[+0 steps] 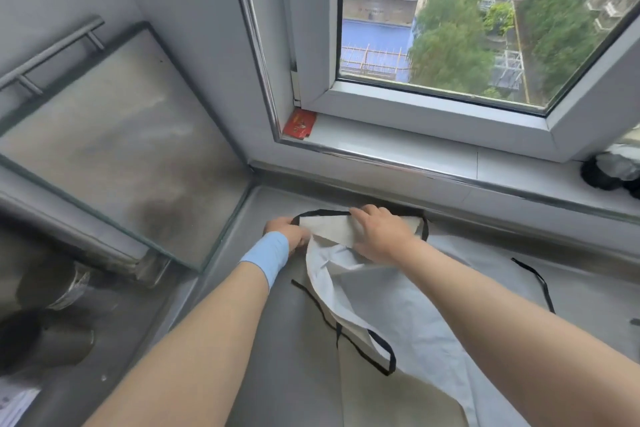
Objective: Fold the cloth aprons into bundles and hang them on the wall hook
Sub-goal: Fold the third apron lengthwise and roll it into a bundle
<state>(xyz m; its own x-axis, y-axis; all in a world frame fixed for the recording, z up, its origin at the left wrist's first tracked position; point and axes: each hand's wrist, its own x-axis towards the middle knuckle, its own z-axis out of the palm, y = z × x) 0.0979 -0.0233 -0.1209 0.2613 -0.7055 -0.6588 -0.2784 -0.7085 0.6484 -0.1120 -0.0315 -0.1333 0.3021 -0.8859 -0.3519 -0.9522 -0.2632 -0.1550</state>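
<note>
A grey steel counter [277, 374] fills the lower part of the view and runs up to a white window [450, 28] with a tiled sill [433, 163] below it; to the left a glass-fronted range hood [114, 135] slopes down over the cooking area, close beside the working spot and likely to crowd the left elbow. Spread across the counter lies a pale cloth apron [398, 305], mostly flat and open, its top edge against the back of the counter under the sill, with what looks like a second beige layer [391, 395] beneath it near the bottom, though whether that is another apron is unclear. The task looks barely begun: only the bib end is being turned over into a first narrow fold, no bundle exists yet, and no wall hook is visible, so hanging is all still ahead. The right hand [377, 236] lies flat on the folded strip, fingers spread and pressing rather than grasping. The left hand [287, 230], with a light blue band [266, 253] at the wrist, pinches the left end of the fold where the black neck loop [322, 212] runs. Loose black ties [381, 350] trail over the cloth and counter and could tangle in the fold. On the sill sit a small red packet [300, 124] and, far right, a dark bundle [609, 170]
</note>
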